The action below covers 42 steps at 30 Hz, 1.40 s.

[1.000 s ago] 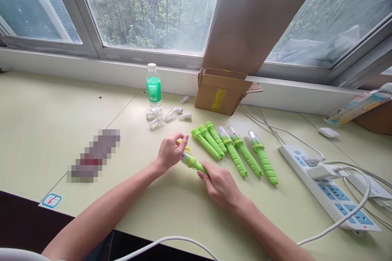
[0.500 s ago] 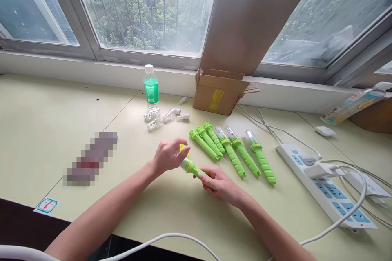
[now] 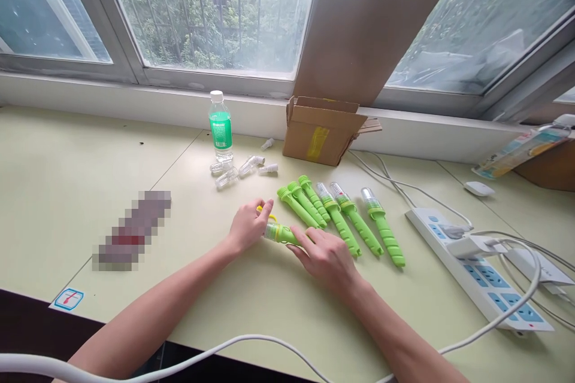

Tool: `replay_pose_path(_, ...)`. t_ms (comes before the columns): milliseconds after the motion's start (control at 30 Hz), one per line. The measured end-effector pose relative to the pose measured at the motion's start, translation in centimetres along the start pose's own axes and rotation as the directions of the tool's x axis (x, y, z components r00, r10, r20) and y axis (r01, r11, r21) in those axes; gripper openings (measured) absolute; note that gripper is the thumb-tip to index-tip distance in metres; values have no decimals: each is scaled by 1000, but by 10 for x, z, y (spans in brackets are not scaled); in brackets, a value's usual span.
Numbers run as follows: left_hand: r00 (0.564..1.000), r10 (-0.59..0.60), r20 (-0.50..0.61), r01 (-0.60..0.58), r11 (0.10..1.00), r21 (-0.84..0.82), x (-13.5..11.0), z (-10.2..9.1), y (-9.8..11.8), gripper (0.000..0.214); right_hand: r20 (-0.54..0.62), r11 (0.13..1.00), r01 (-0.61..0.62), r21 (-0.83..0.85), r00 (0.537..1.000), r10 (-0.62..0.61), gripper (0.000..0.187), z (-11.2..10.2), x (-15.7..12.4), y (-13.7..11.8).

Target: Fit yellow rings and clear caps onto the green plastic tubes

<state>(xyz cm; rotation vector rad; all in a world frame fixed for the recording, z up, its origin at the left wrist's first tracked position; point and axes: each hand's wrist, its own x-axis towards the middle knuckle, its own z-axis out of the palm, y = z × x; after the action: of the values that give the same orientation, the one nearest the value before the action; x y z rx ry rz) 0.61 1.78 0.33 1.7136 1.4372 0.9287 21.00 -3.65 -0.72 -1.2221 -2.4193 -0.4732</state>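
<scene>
Between my hands lies a green torch-shaped light stick (image 3: 284, 234) with a clear cap, held nearly level just over the table. My left hand (image 3: 247, 227) is closed around the clear cap end, whose tip its fingers hide. A yellow loop (image 3: 268, 214) sticks out by the left thumb. My right hand (image 3: 330, 256) is closed over the green handle, covering its far end. Just beyond are three green handles (image 3: 300, 207) with bare threaded tops. Beside them lie three similar sticks with clear caps, one of them (image 3: 384, 230) set apart on the right.
Several loose clear caps (image 3: 227, 179) lie by a green-labelled water bottle (image 3: 220, 130). A cardboard box (image 3: 303, 136) stands against the sill. On the right are a white power strip (image 3: 471, 275) and cables. A blurred-out object (image 3: 137, 233) lies left; a white cable (image 3: 224, 344) crosses in front.
My left fingers have closed in on the cap end. My right hand has turned palm-down over the handle, and the stick has swung closer to level.
</scene>
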Motion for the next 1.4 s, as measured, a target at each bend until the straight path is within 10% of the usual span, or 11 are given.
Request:
replay_pose_path(500,965,260,-27,-241,925,292,-4,-1,1,31,300,909,-249,334,942,148,34,-12,0,-15)
replay_pose_path(733,871,489,-43,-431,804,409,-7,-4,-3,35,358,795,-334,507,920,158,34,-19,4,-16)
replay_pose_path(1000,714,698,-51,-607,654,451,-1,-10,-9,22,131,890,-206,406,977,166,29,-5,3,-9)
replay_pose_path(1200,720,669,-185,-565,720,403,3,-2,-11,34,-14,957,-220,190,974,227,31,-1,0,6)
replay_pose_path(1400,768,628,-125,-538,739,407,9,1,-13,43,-176,872,-489,-1,859,481,40,-4,0,32)
